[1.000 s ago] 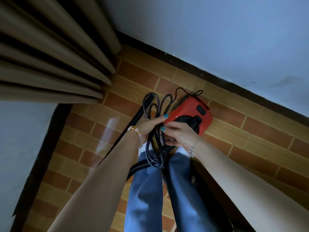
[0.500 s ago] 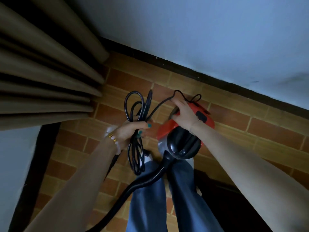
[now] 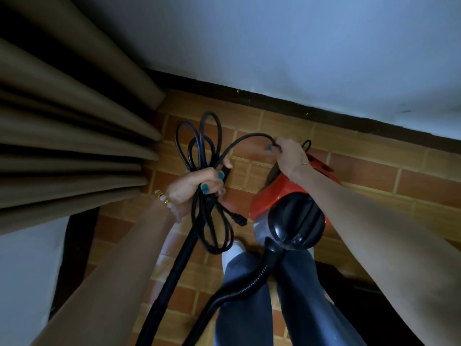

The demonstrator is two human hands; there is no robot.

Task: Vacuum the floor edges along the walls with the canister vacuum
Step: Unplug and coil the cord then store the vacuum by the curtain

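Observation:
A red and black canister vacuum (image 3: 282,196) hangs in front of my legs, its ribbed black hose (image 3: 239,290) curving down to the lower left. My left hand (image 3: 197,188) is closed around a coiled bundle of black power cord (image 3: 199,146) together with the black wand (image 3: 179,265). The plug (image 3: 238,219) dangles below that fist. My right hand (image 3: 287,156) reaches over the vacuum's far end and pinches one strand of the cord that arcs across from the bundle.
Brown pleated curtains (image 3: 69,151) hang at the left, close to my left hand. A dark baseboard (image 3: 274,101) runs under the pale wall (image 3: 274,46) ahead. The floor (image 3: 361,176) is brick-pattern tile. A dark object (image 3: 349,290) lies at the lower right.
My left hand lifted the cord bundle up and to the left. My right hand moved from the vacuum's handle area to its far end and drew out a strand of cord.

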